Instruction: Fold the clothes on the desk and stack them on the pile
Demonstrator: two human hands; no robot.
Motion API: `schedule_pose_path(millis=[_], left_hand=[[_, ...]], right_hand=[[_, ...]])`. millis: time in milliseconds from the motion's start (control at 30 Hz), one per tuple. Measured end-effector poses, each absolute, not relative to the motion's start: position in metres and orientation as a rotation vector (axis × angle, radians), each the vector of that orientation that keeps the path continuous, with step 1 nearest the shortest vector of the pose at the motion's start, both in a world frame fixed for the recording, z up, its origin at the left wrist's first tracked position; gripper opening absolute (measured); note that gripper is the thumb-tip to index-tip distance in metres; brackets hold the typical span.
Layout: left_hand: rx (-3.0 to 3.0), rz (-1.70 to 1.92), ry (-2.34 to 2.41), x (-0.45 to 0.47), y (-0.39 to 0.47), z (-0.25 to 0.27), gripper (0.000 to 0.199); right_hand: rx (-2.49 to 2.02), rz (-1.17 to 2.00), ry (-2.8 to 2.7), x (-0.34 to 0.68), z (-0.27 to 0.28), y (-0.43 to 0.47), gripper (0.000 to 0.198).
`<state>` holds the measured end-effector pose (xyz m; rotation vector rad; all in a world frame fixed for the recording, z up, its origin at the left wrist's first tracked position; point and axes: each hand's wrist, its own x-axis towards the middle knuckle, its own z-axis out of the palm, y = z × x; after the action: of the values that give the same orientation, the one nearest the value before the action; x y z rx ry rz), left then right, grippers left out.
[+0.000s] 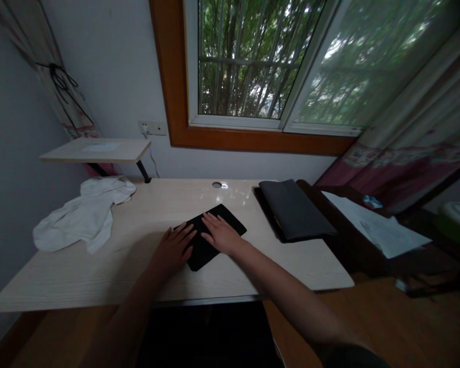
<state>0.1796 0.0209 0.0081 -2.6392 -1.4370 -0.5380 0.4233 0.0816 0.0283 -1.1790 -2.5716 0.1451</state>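
A flat black rectangular item (203,253) lies slantwise on the pale wooden desk (138,271); it could be folded cloth, but I cannot tell for certain. My left hand (174,249) rests on its left end, palm down and fingers spread. Across its upper middle lies my right hand (221,233), also palm down, with fingers stretched out and the thumb apart. Neither hand grips anything. Both palms hide part of the black surface.
A crumpled white cloth (76,217) lies at the desk's left, before a small raised shelf (126,149). Dark folders (297,209) are stacked at the right. Beyond them, a paper sheet (375,227) lies on a dark surface. A window (253,61) is behind the desk.
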Motion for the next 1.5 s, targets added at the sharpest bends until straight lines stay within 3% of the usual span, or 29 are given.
schedule_pose_path(millis=[300,467,567,800,1167,1333,1500], left_hand=[[-2.685,-0.575,-1.471,0.181,0.02,0.012,0.051],[-2.698,-0.762,-1.452,0.176,0.021,0.015,0.037],[-2.653,-0.898,-1.405,0.171,0.02,0.013,0.03],[-2.511,-1.078,-1.328,0.162,0.014,0.009,0.035],[-2.393,-1.185,-1.565,0.169,0.021,0.019,0.021],[-2.511,-1.096,-1.663,0.169,0.031,0.007,0.036],[-2.579,-1.068,-1.743,0.168,0.034,0.002,0.037]], right_hand=[[-1.344,0.128,-2.525,0.477,0.02,0.081,0.06],[-1.468,0.181,-2.52,0.499,0.018,0.083,0.062],[-1.491,0.169,-2.534,0.501,0.017,0.086,0.062],[-1.487,0.127,-2.551,0.505,0.016,0.096,0.058],[-1.491,-0.068,-2.409,0.5,0.015,0.072,0.054],[-1.323,-0.056,-2.382,0.496,0.029,0.063,0.043],[-1.324,0.116,-2.466,0.492,0.025,0.062,0.042]])
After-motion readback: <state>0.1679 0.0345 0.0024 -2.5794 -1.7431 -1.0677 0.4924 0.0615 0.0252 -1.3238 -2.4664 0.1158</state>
